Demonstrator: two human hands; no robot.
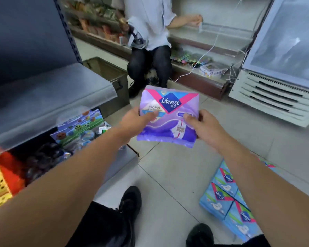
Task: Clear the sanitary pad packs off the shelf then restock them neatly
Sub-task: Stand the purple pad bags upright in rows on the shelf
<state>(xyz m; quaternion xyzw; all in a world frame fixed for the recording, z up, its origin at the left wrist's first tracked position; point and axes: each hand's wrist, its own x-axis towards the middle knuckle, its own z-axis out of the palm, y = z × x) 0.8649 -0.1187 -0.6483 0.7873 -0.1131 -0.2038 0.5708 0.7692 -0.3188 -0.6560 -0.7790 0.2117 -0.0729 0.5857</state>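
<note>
A: What is in the two hands?

B: A purple Libresse pad pack (169,118). The left hand (132,122) pinches its left edge, thumb on the front, and the fingers (137,111) are closed on it. The right hand (203,127) pinches the right edge the same way, with its thumb on the front too.

A: Where is the pack?

B: Up in the air, held flat between both sets of fingers, with its front facing up. The tiled floor (168,175) is under it.

A: What is near the right fingers?

B: Below them, down on the floor, lie blue Libresse pad packs (227,195). They touch each other in a bunch. The held pack is well apart from them.

A: And by the left fingers?

B: To their left is a grey shelf (48,97). It looks bare on top. Under it sit colourful boxes (78,125).

A: Who is past the fingers?

B: Another person (150,50), crouching by a low shelf. A white freezer (278,68) stands to the right of them. Two black shoes (130,200) are below the hands.
</note>
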